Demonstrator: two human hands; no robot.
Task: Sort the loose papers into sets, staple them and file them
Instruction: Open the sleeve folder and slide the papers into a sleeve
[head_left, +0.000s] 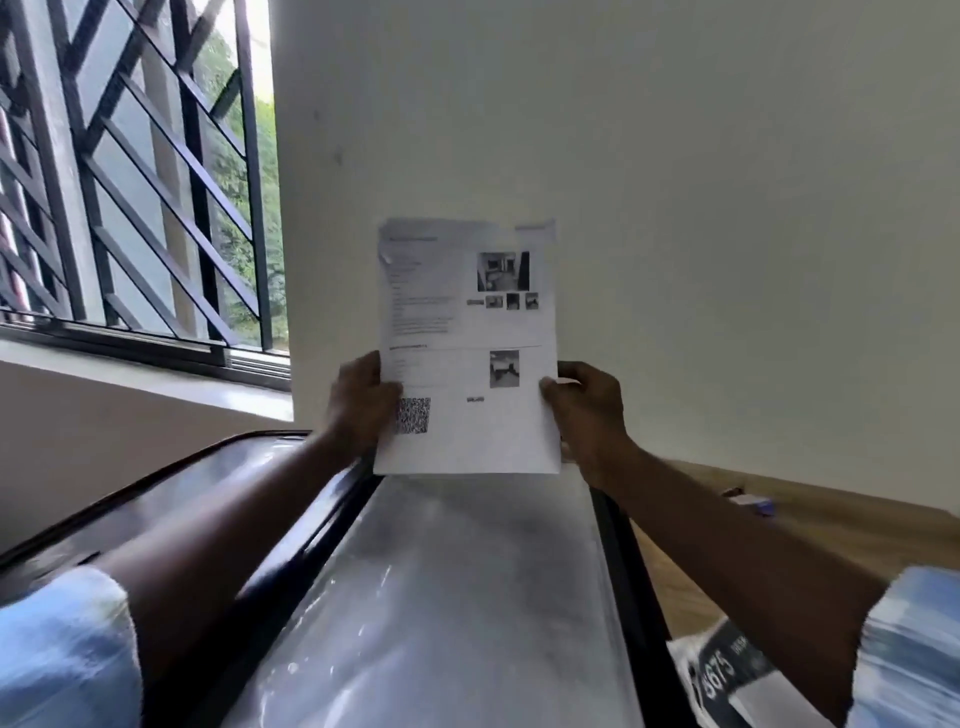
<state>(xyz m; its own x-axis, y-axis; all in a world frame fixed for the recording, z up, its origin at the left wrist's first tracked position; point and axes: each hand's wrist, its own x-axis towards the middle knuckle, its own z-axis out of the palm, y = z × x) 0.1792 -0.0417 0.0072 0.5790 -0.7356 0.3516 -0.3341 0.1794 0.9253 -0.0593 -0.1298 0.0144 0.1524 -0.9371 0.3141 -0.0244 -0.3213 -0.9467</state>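
— Where are the papers?
— At the centre of the frame. You hold the papers upright in front of the wall, printed side towards you, lower edge over the far end of the black folder.
— And my hands?
— Your left hand grips the left edge, thumb on the front beside the square code. Your right hand pinches the right edge at the same height.
— What else?
— A barred window at upper left and a wooden table at right with a small box on it.
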